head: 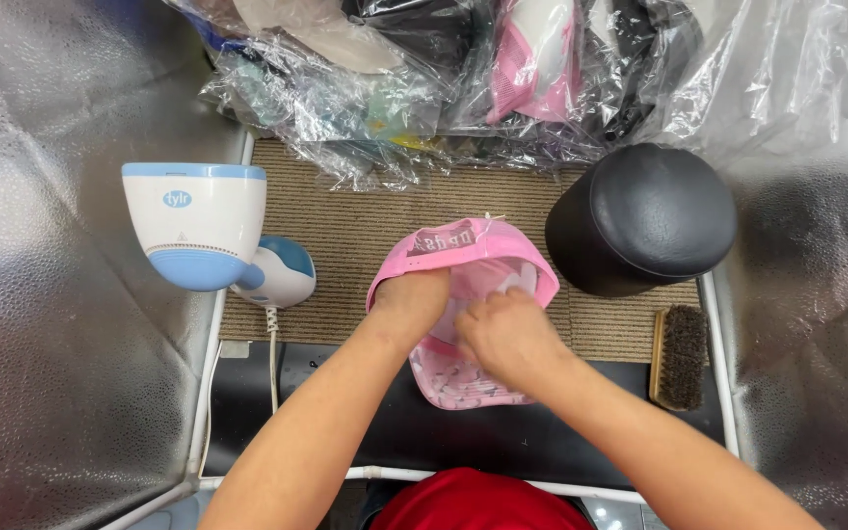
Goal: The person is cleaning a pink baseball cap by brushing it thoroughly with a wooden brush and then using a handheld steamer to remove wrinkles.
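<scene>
A pink cap [473, 257] lies upside down on the brown ribbed mat [355, 231], its patterned brim toward me. My left hand [412, 299] reaches inside the crown, fingers hidden in the fabric, gripping it. My right hand [507, 334] rests on the cap's inner side near the brim, fingers curled and pinching something small I cannot make out.
A white and blue handheld steamer [198, 224] stands at the left with its cord. A black padded round form [645, 218] stands at the right, a wooden brush [679, 355] below it. Clear bags of caps [463, 79] pile at the back. Silver foil walls enclose both sides.
</scene>
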